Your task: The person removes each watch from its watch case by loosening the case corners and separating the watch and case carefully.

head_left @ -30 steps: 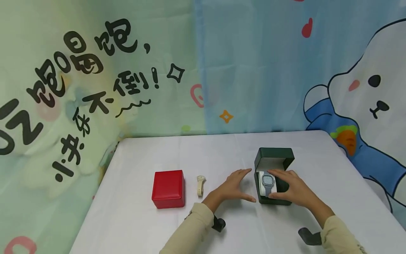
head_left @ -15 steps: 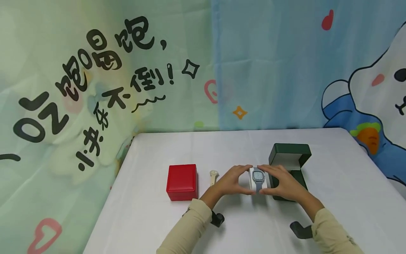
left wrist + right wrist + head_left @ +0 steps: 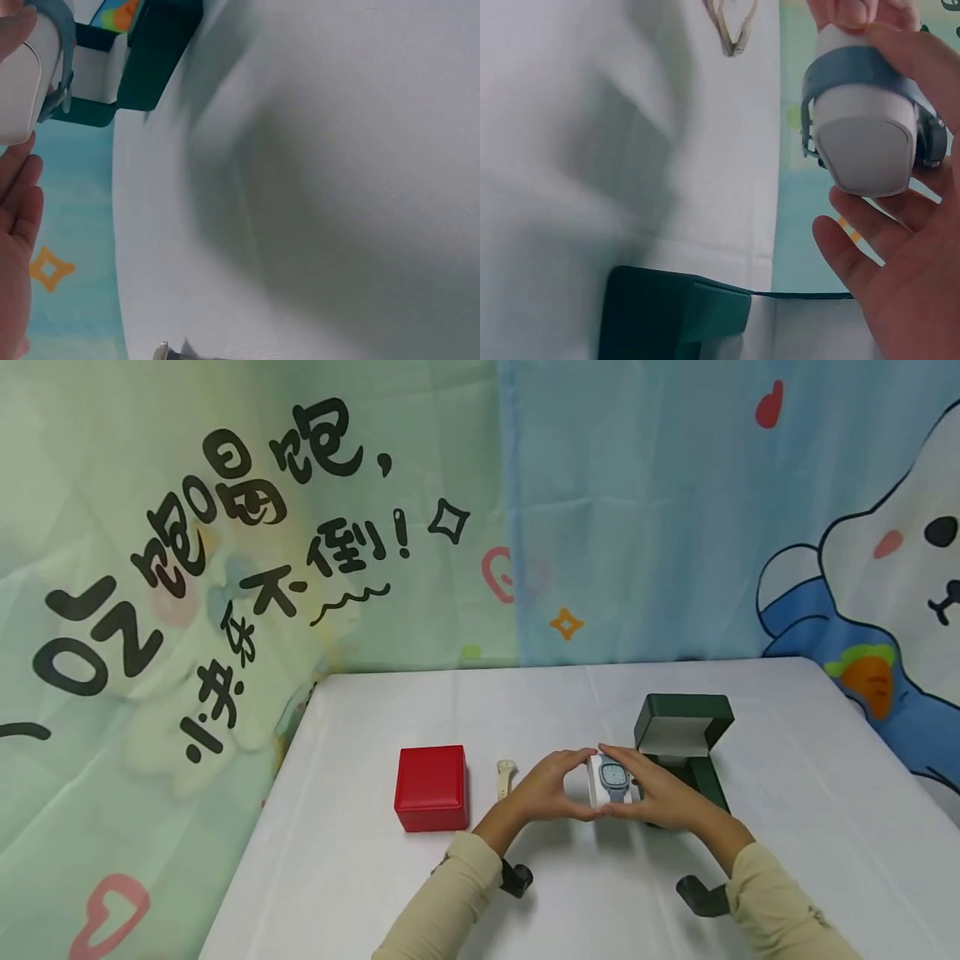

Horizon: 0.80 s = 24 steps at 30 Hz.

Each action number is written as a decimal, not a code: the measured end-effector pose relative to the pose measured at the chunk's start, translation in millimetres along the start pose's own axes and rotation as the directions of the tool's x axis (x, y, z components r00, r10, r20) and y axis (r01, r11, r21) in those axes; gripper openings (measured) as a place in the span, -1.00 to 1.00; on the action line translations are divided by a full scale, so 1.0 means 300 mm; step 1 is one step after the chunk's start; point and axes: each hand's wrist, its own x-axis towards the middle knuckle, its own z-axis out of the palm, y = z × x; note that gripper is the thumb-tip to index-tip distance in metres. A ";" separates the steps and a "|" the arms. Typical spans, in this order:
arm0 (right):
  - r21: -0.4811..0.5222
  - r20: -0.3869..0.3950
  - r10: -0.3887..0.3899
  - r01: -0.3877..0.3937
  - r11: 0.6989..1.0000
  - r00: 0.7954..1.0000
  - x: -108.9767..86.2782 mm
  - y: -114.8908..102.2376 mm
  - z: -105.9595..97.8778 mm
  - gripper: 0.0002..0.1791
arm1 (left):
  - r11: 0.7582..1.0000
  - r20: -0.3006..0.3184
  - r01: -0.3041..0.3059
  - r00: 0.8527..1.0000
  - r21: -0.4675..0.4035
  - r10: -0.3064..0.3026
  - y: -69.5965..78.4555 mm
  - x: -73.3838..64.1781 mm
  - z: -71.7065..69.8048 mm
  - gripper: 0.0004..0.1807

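Note:
Both hands hold a white watch cushion point(image 3: 595, 788) raised over the table, with a grey-blue wristwatch point(image 3: 615, 776) strapped round it. My left hand point(image 3: 546, 788) pinches its left end between thumb and fingers. From the other end my right hand point(image 3: 660, 788) grips it, thumb below and fingers above in the head view. The right wrist view shows the strap point(image 3: 859, 66) round the cushion point(image 3: 865, 150), the watch case at its right edge. Behind the right hand stands a dark green watch box point(image 3: 684, 720), lid raised; its front is partly hidden by that hand.
A closed red box point(image 3: 431, 787) sits on the white-covered table point(image 3: 360, 877) to the left. Between it and the left hand lies a cream wristwatch point(image 3: 505, 772), partly covered by the hand. A printed curtain point(image 3: 405, 627) hangs behind the table.
The cushion with the watch has come out of the green box, moving left to between the hands. The left hand has taken hold of its left end. The right hand has since shifted slightly left.

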 end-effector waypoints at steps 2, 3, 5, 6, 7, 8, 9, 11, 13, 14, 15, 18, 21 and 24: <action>0.008 0.014 -0.013 0.013 1.000 1.000 0.001 -0.002 -0.007 -0.11 | 1.000 -0.006 -0.015 1.000 -0.019 0.015 -0.004 0.000 -0.001 -0.13; 0.013 0.020 -0.014 0.014 1.000 1.000 0.001 -0.002 -0.010 -0.11 | 0.999 -0.010 -0.026 1.000 -0.025 0.025 -0.006 0.001 -0.001 -0.13; 0.033 0.030 -0.009 0.008 0.999 0.999 -0.001 -0.002 -0.016 -0.11 | 0.998 -0.013 -0.039 0.999 -0.042 0.038 -0.005 0.003 -0.002 -0.14; 0.044 0.031 -0.010 0.009 0.999 0.999 -0.003 -0.002 -0.018 -0.12 | 0.998 -0.012 -0.037 0.999 -0.049 0.037 -0.004 0.004 -0.003 -0.14; 0.054 0.031 -0.014 0.012 0.998 0.999 -0.004 -0.001 -0.020 -0.11 | 0.998 -0.010 -0.034 0.999 -0.061 0.033 -0.003 0.004 -0.004 -0.14; 0.066 0.028 -0.020 0.018 0.998 0.999 -0.006 0.002 -0.020 -0.10 | 0.997 -0.003 -0.026 1.000 -0.069 0.025 -0.002 0.003 -0.006 -0.14; 0.079 0.028 -0.028 0.026 0.996 0.999 -0.008 0.005 -0.020 -0.08 | 0.997 0.005 -0.015 1.000 -0.078 0.015 0.000 0.001 -0.009 -0.14; 0.098 0.024 -0.055 0.053 0.994 0.998 -0.012 0.010 -0.019 -0.05 | 0.995 0.023 -0.001 1.000 -0.102 0.003 0.004 -0.003 -0.016 -0.15; 0.099 0.012 -0.074 0.072 0.992 0.997 -0.017 0.016 -0.017 -0.01 | 0.992 0.040 0.008 0.999 -0.126 -0.003 0.008 -0.008 -0.023 -0.15; 0.096 0.004 -0.080 0.079 0.992 0.997 -0.020 0.018 -0.017 0.00 | 0.991 0.047 0.005 0.999 -0.132 0.001 0.011 -0.010 -0.027 -0.15; 0.088 -0.001 -0.083 0.083 0.993 0.997 -0.023 0.020 -0.018 0.00 | 0.990 0.051 -0.004 0.999 -0.140 0.012 0.012 -0.010 -0.029 -0.16; 0.071 -0.011 -0.085 0.085 0.994 0.996 -0.028 0.023 -0.022 -0.01 | 0.983 0.052 -0.043 0.997 -0.180 0.053 0.018 -0.010 -0.036 -0.17; 0.068 -0.006 -0.103 0.103 0.992 0.995 -0.028 0.021 -0.029 -0.02 | 0.975 0.054 -0.080 0.994 -0.209 0.094 0.024 -0.007 -0.040 -0.19; 0.058 -0.013 -0.127 0.128 0.990 0.992 -0.027 0.017 -0.034 -0.01 | 0.973 0.057 -0.088 0.993 -0.211 0.102 0.029 -0.008 -0.045 -0.19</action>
